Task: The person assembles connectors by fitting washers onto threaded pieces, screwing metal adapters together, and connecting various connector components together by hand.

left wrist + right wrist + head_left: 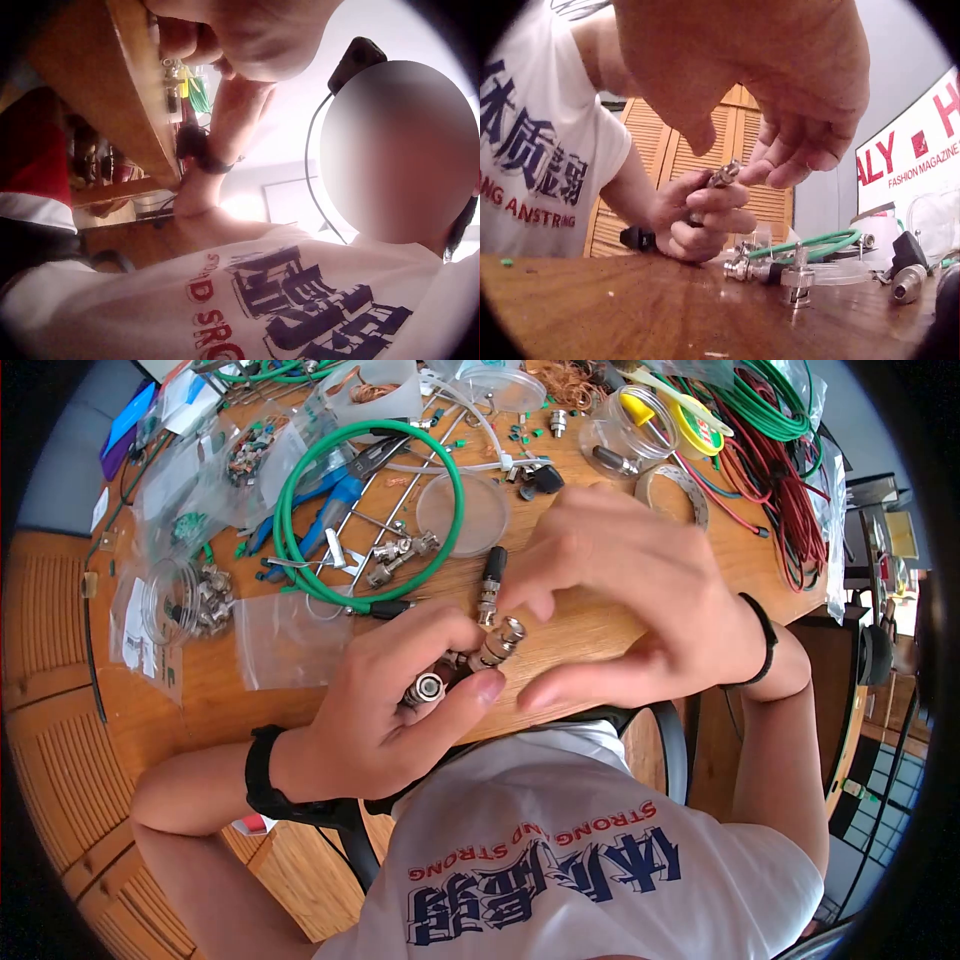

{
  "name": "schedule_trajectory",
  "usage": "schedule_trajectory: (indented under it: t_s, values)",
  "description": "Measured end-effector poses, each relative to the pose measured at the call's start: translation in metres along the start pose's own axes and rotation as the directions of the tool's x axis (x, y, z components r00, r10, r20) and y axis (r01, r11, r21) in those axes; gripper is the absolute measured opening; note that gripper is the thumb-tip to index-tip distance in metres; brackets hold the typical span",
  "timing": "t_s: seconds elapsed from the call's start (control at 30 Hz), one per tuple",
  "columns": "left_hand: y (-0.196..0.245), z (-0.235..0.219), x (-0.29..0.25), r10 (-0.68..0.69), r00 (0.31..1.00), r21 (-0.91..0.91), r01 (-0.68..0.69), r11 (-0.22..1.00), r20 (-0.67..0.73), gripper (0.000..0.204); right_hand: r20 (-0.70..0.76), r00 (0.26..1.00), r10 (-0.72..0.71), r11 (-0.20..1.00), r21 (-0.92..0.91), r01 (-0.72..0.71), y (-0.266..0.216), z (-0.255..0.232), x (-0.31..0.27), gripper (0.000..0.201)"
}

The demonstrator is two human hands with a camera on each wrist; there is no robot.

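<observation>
My left hand [375,685] grips a silver BNC connector [500,642] between thumb and forefinger, its end tilted up and outward. A second BNC connector [428,688] is held lower in the same hand, with its round end facing up. My right hand [640,585] is just to the right, thumb and fingers spread apart. In the right wrist view, its fingertips [756,172] are right at the end of the raised connector [724,174]. A connector with a black boot [492,582] lies on the table beyond the hands.
A green cable loop [461,510], blue-handled pliers [338,510] and a clear round lid [480,540] lie beyond my hands. To the left are a plastic bag [290,645] and spilled connectors [213,602]. A clear jar [600,435], tape roll [645,490] and red cables [795,525] sit at right.
</observation>
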State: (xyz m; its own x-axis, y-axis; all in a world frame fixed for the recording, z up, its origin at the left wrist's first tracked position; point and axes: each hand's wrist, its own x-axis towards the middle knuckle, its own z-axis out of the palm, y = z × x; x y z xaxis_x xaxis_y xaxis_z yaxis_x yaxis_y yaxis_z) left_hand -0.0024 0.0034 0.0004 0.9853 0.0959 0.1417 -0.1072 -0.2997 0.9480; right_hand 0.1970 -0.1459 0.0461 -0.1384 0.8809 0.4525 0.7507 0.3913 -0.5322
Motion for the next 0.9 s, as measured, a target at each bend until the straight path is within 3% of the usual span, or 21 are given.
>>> schedule_trajectory:
  t_s: [0.07,0.13,0.3,0.4,0.47,0.6,0.67,0.77,0.9]
  values:
    - [0.0,0.0,0.001,0.065,0.998,0.059,-0.065,0.996,0.003,0.017,0.05,0.998,0.037,0.996,0.079,-0.041,0.003,-0.004,-0.003,0.034]
    - [0.002,-0.001,0.002,0.067,0.997,0.062,-0.068,0.996,0.022,0.016,0.2,0.978,0.062,0.989,0.118,-0.087,0.008,-0.001,-0.008,0.029]
    - [-0.002,-0.001,-0.001,0.049,0.998,-0.016,-0.048,0.999,0.042,0.016,0.122,0.992,0.014,0.988,0.153,-0.033,0.006,0.008,-0.006,0.019]
    - [0.0,-0.003,0.0,0.062,0.996,-0.042,-0.06,0.997,0.063,0.016,0.183,0.983,-0.023,0.995,0.095,0.005,0.005,0.003,-0.004,0.019]
    - [0.0,-0.005,0.0,0.076,0.994,-0.031,-0.074,0.997,0.079,0.015,0.198,0.975,-0.103,0.994,-0.019,0.109,0.006,0.002,-0.004,0.027]
    - [0.0,-0.003,0.001,0.043,0.996,-0.029,-0.04,0.999,0.079,0.017,0.137,0.99,-0.033,0.998,0.059,0.025,0.007,0.01,-0.009,0.028]
    - [-0.001,-0.002,0.001,0.032,0.998,-0.02,-0.031,0.999,0.052,0.019,0.324,0.946,0.032,0.999,0.01,-0.037,0.005,-0.001,-0.006,0.027]
    - [-0.003,-0.002,0.001,0.033,0.999,-0.014,-0.033,0.999,0.041,0.02,0.207,0.972,0.114,0.993,-0.017,-0.113,-0.005,-0.003,-0.003,0.026]
    - [-0.01,0.003,0.001,0.077,0.996,-0.089,-0.08,0.993,-0.035,0.021,0.063,0.997,0.045,0.999,0.001,-0.045,-0.001,0.005,-0.005,0.025]
